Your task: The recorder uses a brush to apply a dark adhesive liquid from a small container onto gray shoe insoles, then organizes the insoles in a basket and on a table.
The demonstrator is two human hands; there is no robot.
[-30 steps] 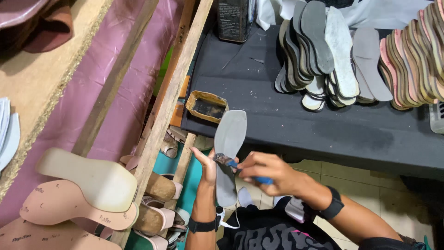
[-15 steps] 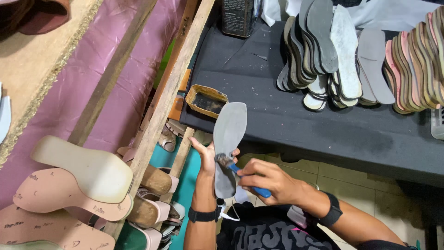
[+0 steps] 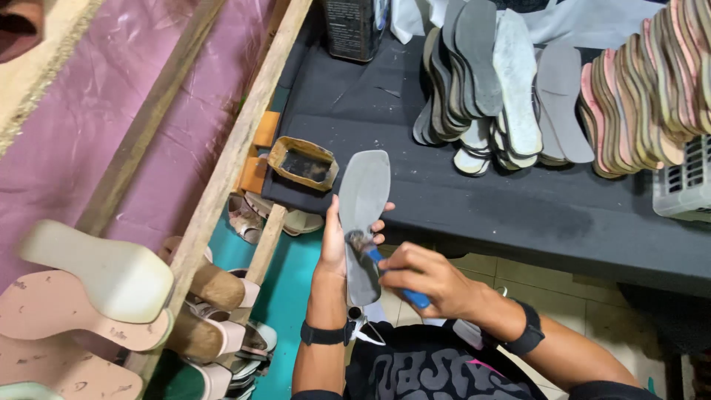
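Left hand [image 3: 335, 248] wrapped around a flat grey insole [image 3: 363, 215] near the middle of the frame, thumb on one edge, fingers curled over the other. Matte, smooth-looking, broad squared toe and narrower heel. Long axis close to vertical, toe toward the top, heel down toward the lap.

Right hand [image 3: 426, 278] closed on a small brush with blue handle [image 3: 392, 274], bristle end touching the insole's lower half.

Just above, at the black cloth-covered desk [image 3: 518, 207] edge, a battered tan tray [image 3: 304, 163] with dark gunk inside. Upper right: stack of grey insoles [image 3: 489, 81], fanned out.
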